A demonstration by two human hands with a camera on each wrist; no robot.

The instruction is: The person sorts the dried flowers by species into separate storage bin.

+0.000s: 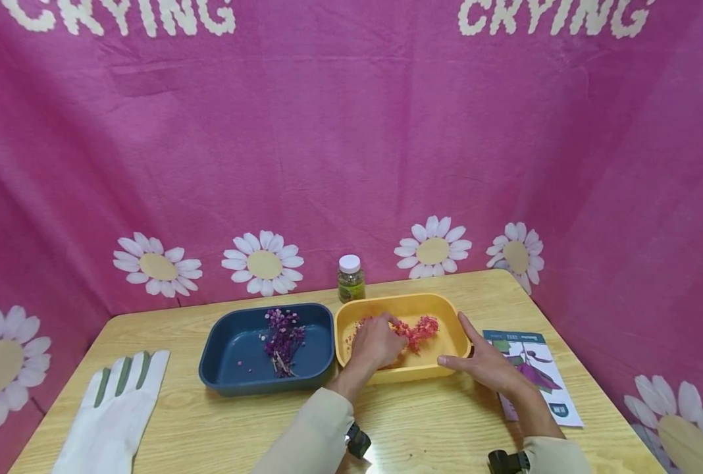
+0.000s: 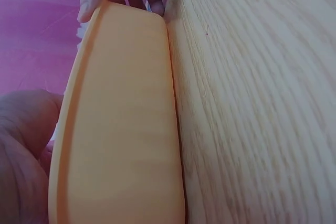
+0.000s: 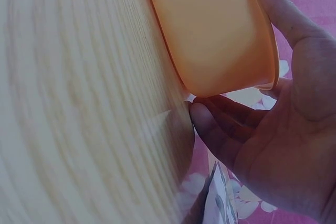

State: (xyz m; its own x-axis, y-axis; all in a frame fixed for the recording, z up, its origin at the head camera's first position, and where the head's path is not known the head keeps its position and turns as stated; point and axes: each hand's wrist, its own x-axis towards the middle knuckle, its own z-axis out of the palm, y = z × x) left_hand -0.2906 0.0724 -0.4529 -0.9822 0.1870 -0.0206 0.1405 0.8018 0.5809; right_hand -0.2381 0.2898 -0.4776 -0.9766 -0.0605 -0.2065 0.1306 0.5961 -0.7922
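A yellow tray point(image 1: 375, 307) stands on the table with pink-red dried flowers point(image 1: 424, 331) inside. My left hand point(image 1: 378, 342) reaches over its front rim, bent down among these flowers; its fingertips are hidden, so I cannot tell whether they pinch a stem. In the left wrist view, part of that hand point(image 2: 23, 145) shows beside the rim. At the tray's right end my right hand point(image 1: 488, 362) holds the corner, thumb at the front rim and fingers along the end wall. From the right wrist view, that hand's fingers point(image 3: 215, 129) bend round the tray's lower edge.
A dark blue tray point(image 1: 227, 382) with purple dried flowers point(image 1: 285, 336) stands against the yellow tray's left end. Behind them is a lidded jar point(image 1: 350, 282). A printed packet point(image 1: 538, 375) lies beneath the right forearm's far side, and white gloves point(image 1: 111, 415) lie at the left.
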